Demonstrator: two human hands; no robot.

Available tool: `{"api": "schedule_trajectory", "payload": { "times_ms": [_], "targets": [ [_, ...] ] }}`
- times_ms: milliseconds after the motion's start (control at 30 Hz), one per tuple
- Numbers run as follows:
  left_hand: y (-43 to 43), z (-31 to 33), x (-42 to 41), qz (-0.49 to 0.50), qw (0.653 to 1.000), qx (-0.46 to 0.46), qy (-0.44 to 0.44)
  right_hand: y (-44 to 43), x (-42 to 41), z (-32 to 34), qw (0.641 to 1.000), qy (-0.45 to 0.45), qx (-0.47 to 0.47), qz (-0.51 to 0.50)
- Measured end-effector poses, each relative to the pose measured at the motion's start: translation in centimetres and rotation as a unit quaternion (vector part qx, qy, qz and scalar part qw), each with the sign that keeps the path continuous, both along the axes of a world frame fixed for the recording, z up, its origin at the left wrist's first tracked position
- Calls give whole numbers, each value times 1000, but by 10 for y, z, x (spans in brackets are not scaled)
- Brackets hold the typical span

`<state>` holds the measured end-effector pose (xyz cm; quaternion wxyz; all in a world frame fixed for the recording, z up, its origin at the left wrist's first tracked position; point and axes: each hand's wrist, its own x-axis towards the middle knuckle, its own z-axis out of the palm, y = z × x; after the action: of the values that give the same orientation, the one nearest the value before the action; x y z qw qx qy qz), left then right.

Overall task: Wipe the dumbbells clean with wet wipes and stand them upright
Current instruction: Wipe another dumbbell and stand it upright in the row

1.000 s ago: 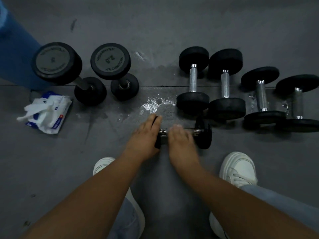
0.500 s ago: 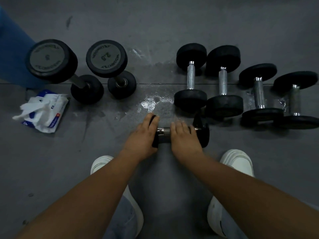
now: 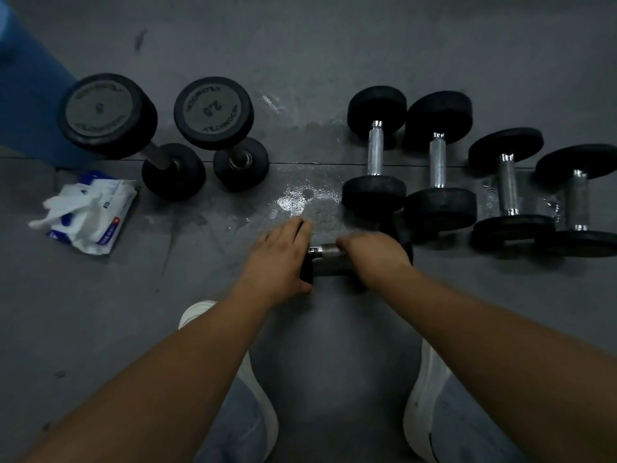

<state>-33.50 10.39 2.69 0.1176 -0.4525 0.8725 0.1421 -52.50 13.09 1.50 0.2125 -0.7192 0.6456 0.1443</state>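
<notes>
Dumbbell lies clasped by left grip and right grip — upright weight beyond reads "2.5".

A gym: rows of black dumbbells lie and stand on dark rubber flooring.

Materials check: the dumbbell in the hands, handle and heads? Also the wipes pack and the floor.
Dumbbell: the handle is bare metal, likely chromed steel, with a bright glint at the collar. The heads are matte black, probably rubber-coated.
Wipes pack: thin glossy plastic film, crinkled.
Floor: matte grey with a seam, likely rubber matting.
</notes>
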Motion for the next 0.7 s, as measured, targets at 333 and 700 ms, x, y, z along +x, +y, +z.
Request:
{"api": "schedule_trajectory", "payload": {
  "times_ms": [333,700],
  "targets": [
    [18,-4,-4,38,997,53,28,30,40,-3,991,-12,-83,-108],
    [22,-6,-7,61,995,60,44,39,40,-4,996,-40,-69,-48]
  ]
}}
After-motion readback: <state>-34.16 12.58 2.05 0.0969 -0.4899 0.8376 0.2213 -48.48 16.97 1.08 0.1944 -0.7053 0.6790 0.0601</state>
